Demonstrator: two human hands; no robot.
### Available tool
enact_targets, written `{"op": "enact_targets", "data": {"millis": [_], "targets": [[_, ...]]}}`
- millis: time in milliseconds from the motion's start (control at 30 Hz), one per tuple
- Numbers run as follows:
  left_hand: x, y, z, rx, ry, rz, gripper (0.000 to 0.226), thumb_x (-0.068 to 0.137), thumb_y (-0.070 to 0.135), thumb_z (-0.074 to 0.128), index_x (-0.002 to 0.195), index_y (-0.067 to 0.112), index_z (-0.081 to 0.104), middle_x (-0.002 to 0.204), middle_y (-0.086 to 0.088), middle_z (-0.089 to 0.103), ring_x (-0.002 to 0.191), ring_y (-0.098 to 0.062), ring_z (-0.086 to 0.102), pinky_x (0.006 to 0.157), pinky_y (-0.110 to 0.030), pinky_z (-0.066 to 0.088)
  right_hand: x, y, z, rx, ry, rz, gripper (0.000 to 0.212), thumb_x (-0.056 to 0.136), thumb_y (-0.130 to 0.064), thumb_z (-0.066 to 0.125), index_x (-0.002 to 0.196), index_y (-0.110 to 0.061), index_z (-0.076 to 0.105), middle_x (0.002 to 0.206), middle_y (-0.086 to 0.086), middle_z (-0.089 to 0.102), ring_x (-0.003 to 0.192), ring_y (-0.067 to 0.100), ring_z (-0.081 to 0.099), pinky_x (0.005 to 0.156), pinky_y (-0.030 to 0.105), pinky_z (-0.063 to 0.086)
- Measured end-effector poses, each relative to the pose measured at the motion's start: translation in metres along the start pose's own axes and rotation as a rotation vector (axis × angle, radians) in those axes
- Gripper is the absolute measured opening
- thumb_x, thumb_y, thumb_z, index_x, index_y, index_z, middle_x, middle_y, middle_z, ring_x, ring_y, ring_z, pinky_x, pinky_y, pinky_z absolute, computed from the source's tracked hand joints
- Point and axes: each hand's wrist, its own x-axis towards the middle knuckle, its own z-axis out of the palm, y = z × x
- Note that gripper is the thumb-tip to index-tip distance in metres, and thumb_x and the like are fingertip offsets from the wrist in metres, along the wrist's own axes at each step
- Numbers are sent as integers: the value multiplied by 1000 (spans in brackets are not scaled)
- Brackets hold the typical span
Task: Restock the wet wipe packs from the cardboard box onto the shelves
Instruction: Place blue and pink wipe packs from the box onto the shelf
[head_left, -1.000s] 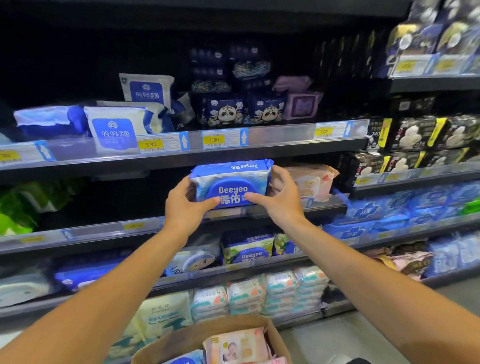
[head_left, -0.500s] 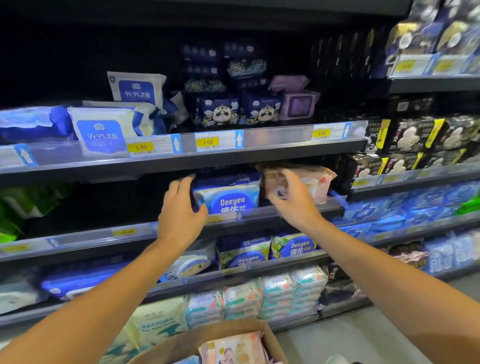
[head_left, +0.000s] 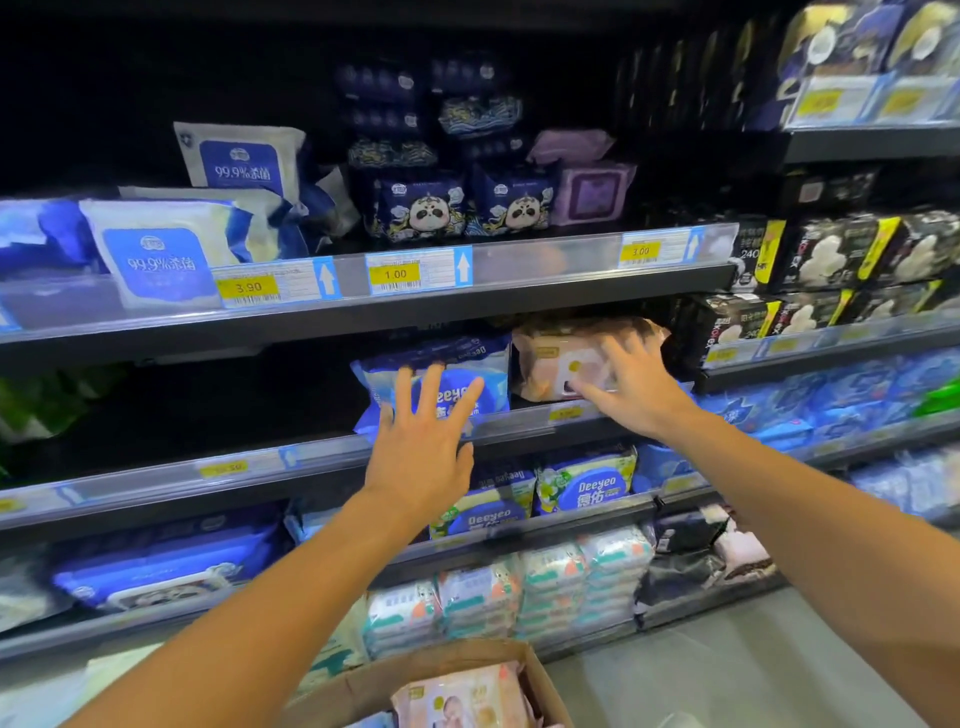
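Head view: the shelf (head_left: 519, 439) held my blue Deeyeo pack (head_left: 441, 374), set down, long axis along the shelf edge, printed face toward me. The cardboard box (head_left: 374, 686) below kept at least one pink pack (head_left: 462, 696), so restocking wasn't finished. My left hand (head_left: 421, 452) and right hand (head_left: 634, 384) were spread, gripping nothing.
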Motion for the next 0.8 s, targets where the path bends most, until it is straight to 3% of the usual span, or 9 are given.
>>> {"op": "enact_targets", "data": {"millis": [100, 233, 300, 400, 467, 500, 633, 733, 800], "targets": [[13, -3, 5, -17, 16, 15, 68, 95, 44, 50, 156, 32, 22, 156, -16, 22, 139, -47, 18, 105, -60, 40, -3, 9, 1, 66, 38, -69, 56, 89, -50, 64, 131, -16, 47, 126, 13, 44, 122, 40, 32, 103, 56, 34], [37, -2, 3, -49, -107, 2, 67, 97, 51, 45, 156, 38, 17, 160, -12, 11, 140, -46, 14, 107, -60, 38, 7, 4, -2, 59, -140, 41, 73, 87, -62, 60, 143, -20, 37, 142, 16, 37, 140, 45, 17, 114, 55, 23], [42, -1, 1, -30, -163, -6, 66, 96, 53, 45, 155, 40, 18, 162, -11, 4, 141, -47, 14, 109, -61, 34, 10, 3, -8, 11, -218, 72, 76, 88, -71, 49, 143, -20, 36, 148, 17, 35, 142, 46, 17, 115, 57, 21], [34, 5, -1, 13, -64, 0, 63, 93, 49, 52, 151, 31, 32, 160, -14, 14, 139, -47, 19, 109, -66, 31, -7, 4, -7, -43, 55, -121, 65, 93, -72, 31, 131, -20, 45, 132, 9, 46, 126, 40, 38, 106, 57, 33], [26, 11, 2, 38, 29, 66, 60, 90, 45, 53, 145, 24, 44, 154, -13, 31, 134, -44, 29, 104, -63, 37, -27, 3, 3, -10, 257, -245, 47, 99, -55, 41, 131, -21, 51, 131, 3, 47, 124, 32, 39, 102, 51, 39], [23, 13, 3, 48, 14, 90, 60, 91, 47, 49, 146, 25, 44, 152, -10, 36, 134, -42, 31, 104, -60, 38, -34, 1, 9, 1, 264, -259, 43, 99, -52, 43, 130, -23, 54, 134, 1, 46, 127, 31, 37, 102, 49, 40], [24, 17, 7, 9, -142, 35, 65, 98, 53, 40, 156, 29, 24, 161, 2, 26, 146, -33, 18, 109, -49, 40, -41, 1, 25, 11, 123, -195, 47, 99, -59, 36, 131, -30, 54, 145, -6, 35, 141, 35, 23, 107, 55, 38], [27, 20, 3, 25, -173, 13, 66, 99, 56, 37, 157, 30, 19, 163, 3, 23, 149, -32, 14, 108, -48, 42, -32, 6, 24, 31, 43, -159, 49, 100, -57, 39, 140, -30, 50, 153, -3, 27, 149, 34, 6, 116, 54, 29], [28, 21, 1, 38, -212, -4, 65, 100, 56, 35, 157, 30, 18, 162, 2, 24, 150, -31, 14, 107, -48, 41, -29, 5, 17, 15, -26, -139, 53, 100, -57, 37, 145, -30, 46, 157, -1, 22, 149, 33, 7, 119, 52, 23]]}}
